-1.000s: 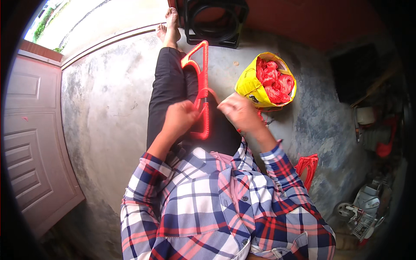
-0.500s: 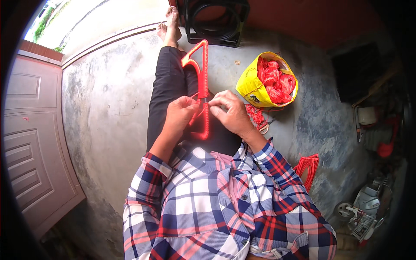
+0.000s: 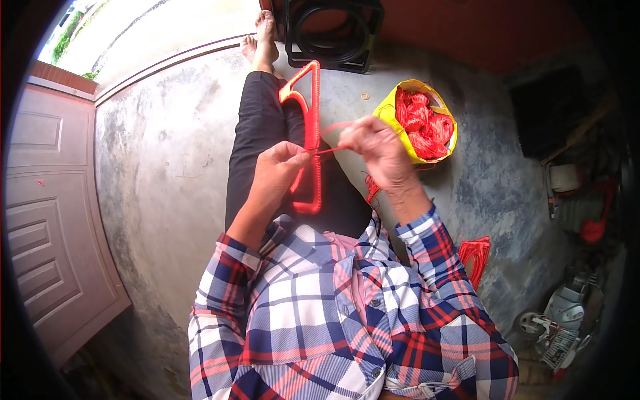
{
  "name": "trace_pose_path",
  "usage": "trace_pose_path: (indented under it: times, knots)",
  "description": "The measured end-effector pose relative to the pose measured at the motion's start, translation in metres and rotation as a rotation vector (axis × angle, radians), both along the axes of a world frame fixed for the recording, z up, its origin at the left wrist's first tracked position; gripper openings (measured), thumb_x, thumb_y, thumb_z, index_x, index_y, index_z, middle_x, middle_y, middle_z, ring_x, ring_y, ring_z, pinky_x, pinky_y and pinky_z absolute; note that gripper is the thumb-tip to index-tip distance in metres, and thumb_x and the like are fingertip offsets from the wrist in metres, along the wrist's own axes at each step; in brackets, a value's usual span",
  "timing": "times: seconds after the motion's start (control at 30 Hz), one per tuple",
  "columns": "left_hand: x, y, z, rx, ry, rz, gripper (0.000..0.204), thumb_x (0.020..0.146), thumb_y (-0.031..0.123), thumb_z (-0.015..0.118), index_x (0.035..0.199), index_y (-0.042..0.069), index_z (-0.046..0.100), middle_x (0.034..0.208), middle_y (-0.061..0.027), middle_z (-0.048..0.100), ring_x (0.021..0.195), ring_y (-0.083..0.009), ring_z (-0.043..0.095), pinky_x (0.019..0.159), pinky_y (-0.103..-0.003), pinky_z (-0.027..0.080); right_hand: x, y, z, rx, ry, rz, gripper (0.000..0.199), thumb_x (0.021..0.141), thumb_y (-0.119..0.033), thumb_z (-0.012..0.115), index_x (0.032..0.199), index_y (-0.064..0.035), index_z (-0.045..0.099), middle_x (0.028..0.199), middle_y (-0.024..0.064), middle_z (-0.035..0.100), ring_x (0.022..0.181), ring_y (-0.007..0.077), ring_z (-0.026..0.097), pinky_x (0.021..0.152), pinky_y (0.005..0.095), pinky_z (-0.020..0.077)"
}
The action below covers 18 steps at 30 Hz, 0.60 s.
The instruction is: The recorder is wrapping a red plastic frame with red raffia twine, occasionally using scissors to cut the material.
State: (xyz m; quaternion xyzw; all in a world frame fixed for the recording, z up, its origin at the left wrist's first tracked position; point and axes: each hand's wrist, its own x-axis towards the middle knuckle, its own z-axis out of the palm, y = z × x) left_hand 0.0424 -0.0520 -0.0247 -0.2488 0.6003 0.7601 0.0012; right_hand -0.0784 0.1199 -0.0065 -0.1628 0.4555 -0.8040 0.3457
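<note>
A red hanger-shaped frame (image 3: 312, 113) wrapped in red cord lies along my black-trousered legs. My left hand (image 3: 277, 175) grips the frame near its lower end. My right hand (image 3: 377, 150) is pinched on a thin red cord (image 3: 328, 151) that runs taut from the frame toward the right. The lower corner of the frame shows below my left hand. My plaid sleeves come in from the bottom.
A yellow bag (image 3: 421, 120) full of red cord sits on the concrete floor to the right. More red frames (image 3: 475, 257) lie by my right elbow. A black stand (image 3: 333, 33) is beyond my feet, a door (image 3: 47, 220) at left, clutter at right.
My right hand has pulled away from the frame to the right, drawing the red cord taut. My left hand stays on the frame.
</note>
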Motion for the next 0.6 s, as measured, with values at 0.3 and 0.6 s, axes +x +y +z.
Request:
trace_pose_path:
  times: [0.3,0.6]
  knots:
    - [-0.021,0.012,-0.052,0.427,-0.125,0.198,0.009,0.087,0.01,0.052,0.093,0.007,0.058,0.082,-0.0005,0.061,0.075,-0.0101,0.056,0.072,-0.024,0.044,-0.02,0.091,0.093,-0.456,0.0,-0.085,0.013,0.095,-0.019,0.058,0.091,-0.0107,0.05,0.06,-0.0054,0.034,0.05,0.0067,0.031,0.058,0.0277,0.0291]
    - [-0.023,0.003,-0.052,0.555,-0.102,0.147,0.008,0.074,0.009,0.054,0.081,0.009,0.058,0.073,0.0012,0.055,0.068,-0.0134,0.051,0.069,-0.025,0.041,0.008,0.17,0.042,0.214,0.05,-0.378,0.009,0.092,-0.013,0.06,0.094,-0.007,0.054,0.061,-0.0059,0.036,0.047,0.0035,0.026,0.044,0.0221,0.0207]
